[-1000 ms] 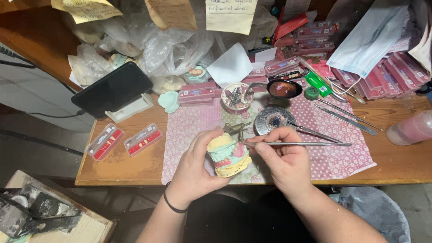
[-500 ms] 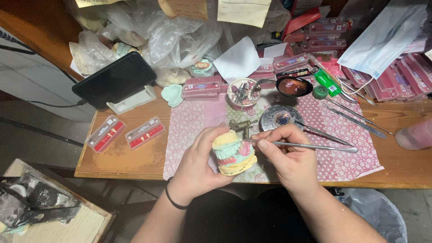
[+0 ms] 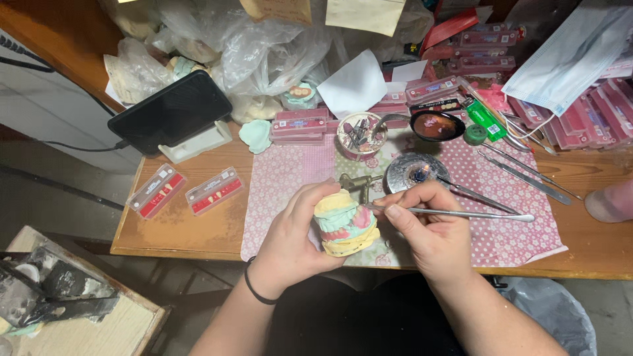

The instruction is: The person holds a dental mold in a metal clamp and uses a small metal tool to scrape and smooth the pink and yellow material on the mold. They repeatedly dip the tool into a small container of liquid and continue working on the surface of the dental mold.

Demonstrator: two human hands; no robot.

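Head view, the only one here, looks down on a wooden workbench point(image 3: 198, 224) where a person sits with both hands in front of the body. The left hand point(image 3: 293, 231) is wrapped around a dental model point(image 3: 344, 223), a yellow and pale green plaster cast with pink wax gums, and holds it just above the near edge of the bench, tilted toward the right hand so the teeth side is easy to reach. The right hand point(image 3: 428, 227) pinches a thin metal instrument point(image 3: 461, 213) between thumb and first fingers, like a pen, and its tip meets the model at the gum line; whether it really touches the wax I cannot tell, because the fingers cover this place. Just behind the hands, on a pink patterned mat point(image 3: 283, 184), stands a small round burner point(image 3: 414, 173) with a little flame, close by probably so the tool can be warmed quickly. Near it are a cup of burs point(image 3: 359, 134), a dark bowl point(image 3: 436, 125) and more long tools point(image 3: 521, 175). To the left, well apart, a phone point(image 3: 170, 112) leans on a stand, and two red tooth-card boxes point(image 3: 184, 191) lie flat.
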